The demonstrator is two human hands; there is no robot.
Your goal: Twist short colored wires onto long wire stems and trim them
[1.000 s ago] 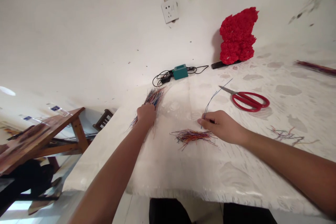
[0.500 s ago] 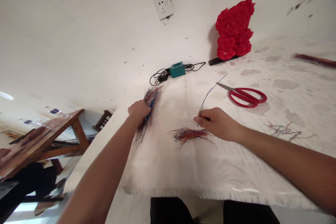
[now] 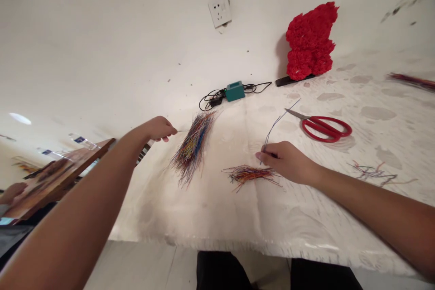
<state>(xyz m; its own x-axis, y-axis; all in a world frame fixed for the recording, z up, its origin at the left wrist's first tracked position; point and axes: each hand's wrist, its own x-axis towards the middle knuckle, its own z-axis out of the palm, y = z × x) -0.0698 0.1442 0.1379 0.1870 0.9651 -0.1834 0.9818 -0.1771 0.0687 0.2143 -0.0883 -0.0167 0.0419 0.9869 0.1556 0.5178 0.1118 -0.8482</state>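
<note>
1. While the left hand [image 3: 159, 128] hangs raised at centre left of the frame, its fingertips are pressed together on a single strand [image 3: 181, 131], thin and pale, that runs rightward to the large bundle [image 3: 192, 147].
2. That large bundle of multicoloured wires lies on the white table [image 3: 238, 217], just right of and below the left hand. Its long axis slants from lower left to upper right, and it fans out at the lower end. The left hand is the nearer one to it; the right is well apart.
3. The right hand [image 3: 287, 161] rests on the table right of centre, thumb and forefinger pinching the dark wires [image 3: 273, 126] near their lower ends. These rise toward the upper right, their tips ending near the scissors [image 3: 321, 127].
4. Just below and left of the right hand lies the small pile [image 3: 249, 174] of coloured wires, its long axis roughly level across the frame. Whether it touches the fingers cannot be told.
5. Counts: two hands, both the wearer's; one large bundle; one small pile; one strand in the left hand. The dark wires number perhaps two or three, too fine to count surely.
6. Elsewhere:
   - one pair of red scissors at right, blades pointing left
   - one scatter of loose scraps [image 3: 370, 173] at lower right
   - one further bundle [image 3: 411, 81] at the right edge
   - one teal box [image 3: 234, 91] with a black cable [image 3: 210, 99] by the wall
   - one red rose bear [image 3: 311, 41] at upper right
</note>
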